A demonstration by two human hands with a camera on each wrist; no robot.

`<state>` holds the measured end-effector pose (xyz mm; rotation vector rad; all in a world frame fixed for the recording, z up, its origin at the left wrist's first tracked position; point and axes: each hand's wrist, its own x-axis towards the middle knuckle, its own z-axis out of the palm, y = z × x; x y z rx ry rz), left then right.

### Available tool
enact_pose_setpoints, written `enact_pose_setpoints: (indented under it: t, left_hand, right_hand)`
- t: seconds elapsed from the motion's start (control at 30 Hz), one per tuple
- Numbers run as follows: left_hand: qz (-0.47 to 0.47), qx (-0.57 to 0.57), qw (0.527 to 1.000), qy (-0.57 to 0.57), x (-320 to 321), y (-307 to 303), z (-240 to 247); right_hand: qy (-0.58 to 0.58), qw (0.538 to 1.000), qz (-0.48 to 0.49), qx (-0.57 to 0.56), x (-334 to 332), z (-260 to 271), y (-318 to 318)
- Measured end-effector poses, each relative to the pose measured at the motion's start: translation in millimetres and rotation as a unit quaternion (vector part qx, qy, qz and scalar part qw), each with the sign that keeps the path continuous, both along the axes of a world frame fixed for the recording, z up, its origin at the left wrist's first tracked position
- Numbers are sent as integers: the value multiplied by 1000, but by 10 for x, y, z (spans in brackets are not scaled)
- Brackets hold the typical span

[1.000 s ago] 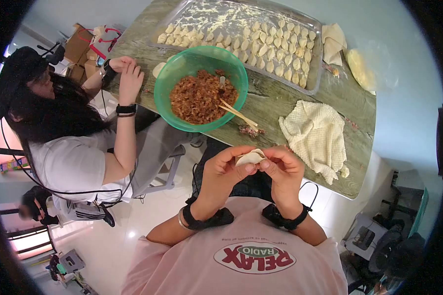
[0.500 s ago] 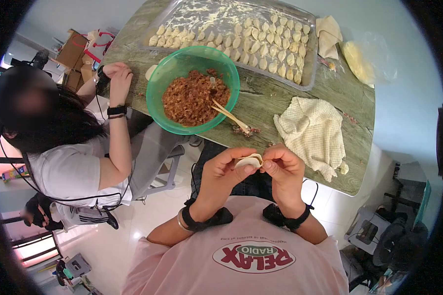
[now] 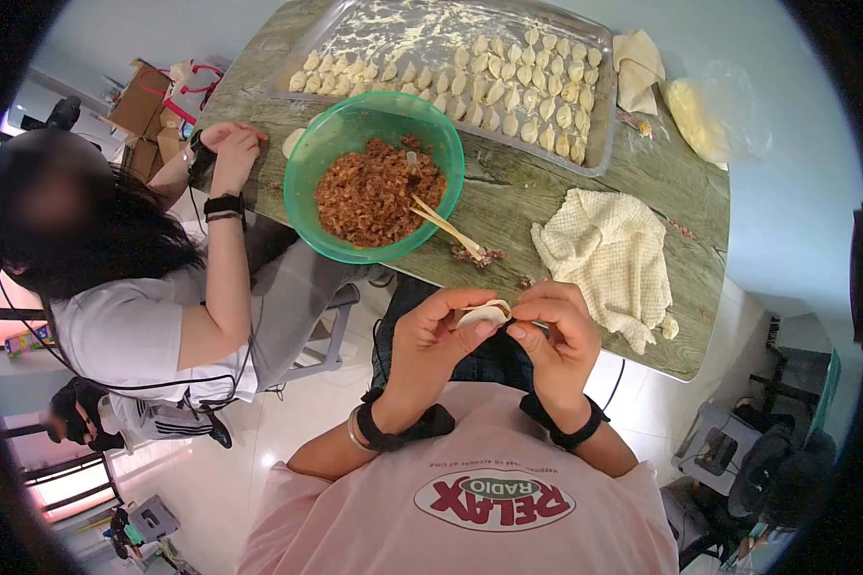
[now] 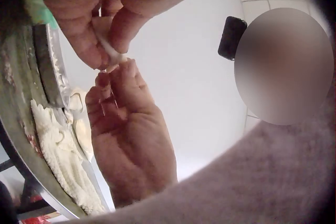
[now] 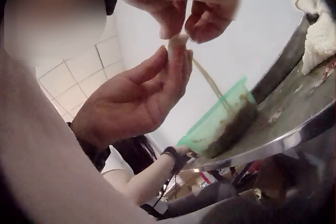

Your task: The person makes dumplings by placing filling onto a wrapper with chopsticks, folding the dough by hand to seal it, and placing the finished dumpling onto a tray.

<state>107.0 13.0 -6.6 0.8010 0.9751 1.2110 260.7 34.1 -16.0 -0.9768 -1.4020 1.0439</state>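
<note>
A folded dumpling (image 3: 486,313) with a pale wrapper is held up just off the table's front edge, a little brown filling showing at its right end. My left hand (image 3: 430,333) grips its left side between thumb and fingers. At the other end, the thumb and fingertips of my right hand (image 3: 558,335) pinch the wrapper's edge. In the left wrist view, the dumpling (image 4: 108,40) is partly covered by the left fingers. The right wrist view shows the dumpling's tip (image 5: 180,40) between the right thumb and fingers.
A green bowl (image 3: 295,192) of meat filling holds chopsticks (image 3: 448,228) at the table's front. Behind it lies a metal tray (image 3: 599,165) with rows of dumplings. A cream cloth (image 3: 604,264) lies to the right. Another person (image 3: 129,321) sits at the left, hands on the table.
The view has shifted, so the bowl and tray appear further left than a second ago. My right fingers have shifted and spread somewhat at the wrapper's edge. The left hand keeps its grip.
</note>
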Motion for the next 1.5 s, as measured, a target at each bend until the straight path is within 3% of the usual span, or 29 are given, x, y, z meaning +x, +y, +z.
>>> enact_pose_setpoints:
  t: [0.03,0.47,0.57,0.63,0.73,0.93,1.17,1.23,1.27,1.33,1.5]
  left_hand:
    - [0,0,1000,0,-1,-4,-1]
    - [1,34,998,46,22,-66,-50]
    - [-1,33,998,44,18,-66,-49]
    - [-2,32,998,46,13,-67,-54]
    - [3,38,998,43,22,-68,-58]
    - [-23,18,999,20,33,-69,-16]
    - [-18,52,995,79,61,-34,36]
    - [-16,71,993,96,63,-20,62]
    - [-9,45,998,52,51,-12,71]
    - [-3,19,1000,8,8,-5,72]
    - [2,-3,1000,17,-45,-29,-22]
  right_hand:
    - [-59,997,-10,40,4,8,-2]
    - [-134,989,-15,68,2,46,-12]
    - [-115,993,15,28,-13,45,-15]
    - [39,994,-2,-101,-75,64,-41]
    - [-21,997,27,-63,-5,-22,-17]
    - [-35,999,10,7,29,-65,-40]
    - [-22,997,16,-66,6,10,-34]
    - [56,996,5,-65,22,-18,-23]
    - [57,996,5,-64,34,-17,-17]
    - [163,976,15,-143,52,-18,-21]
    - [191,969,20,-153,42,-12,-43]
